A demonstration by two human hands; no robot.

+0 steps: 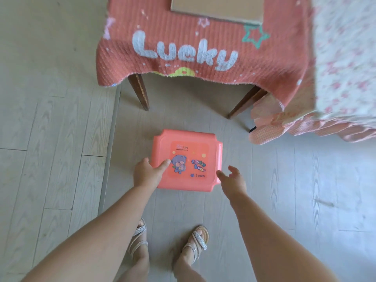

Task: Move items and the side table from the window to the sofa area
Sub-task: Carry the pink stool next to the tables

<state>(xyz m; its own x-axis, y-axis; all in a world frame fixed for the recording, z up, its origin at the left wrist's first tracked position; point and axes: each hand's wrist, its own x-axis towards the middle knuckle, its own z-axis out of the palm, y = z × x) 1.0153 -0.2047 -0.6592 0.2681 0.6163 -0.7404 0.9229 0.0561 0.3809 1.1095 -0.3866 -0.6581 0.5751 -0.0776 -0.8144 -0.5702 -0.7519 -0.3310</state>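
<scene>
A pink plastic stool [188, 159] is seen from above on the pale wood-plank floor [50, 119], just in front of the person's feet, which are shod in glittery sandals [139, 237]. Its top is printed with a cartoon bear and the words "cookie bear".

The stool's left edge is gripped by the left hand [149, 171]. The thumb is laid on top beside the bear, and the other fingers are tucked round the rim, out of sight. The right hand [232, 180] is held spread, fingers apart and holding nothing, just beside the stool's near right corner. Whether it touches the plastic cannot be told.

Beyond the stool the side table [243, 105] is found on dark wooden legs [140, 92], draped with a coral cloth [203, 41] on which "Lucky" is written in white. A cardboard box [217, 7] is set on the cloth at the far edge, only partly in view.

On the right the table is crowded by a floral cover [345, 58] with a pink checked frill [284, 127] that hangs to the floor. The frill is pressed up against the table's right leg — the space on that side is closed off. A strip of bare floor separates stool and table.
</scene>
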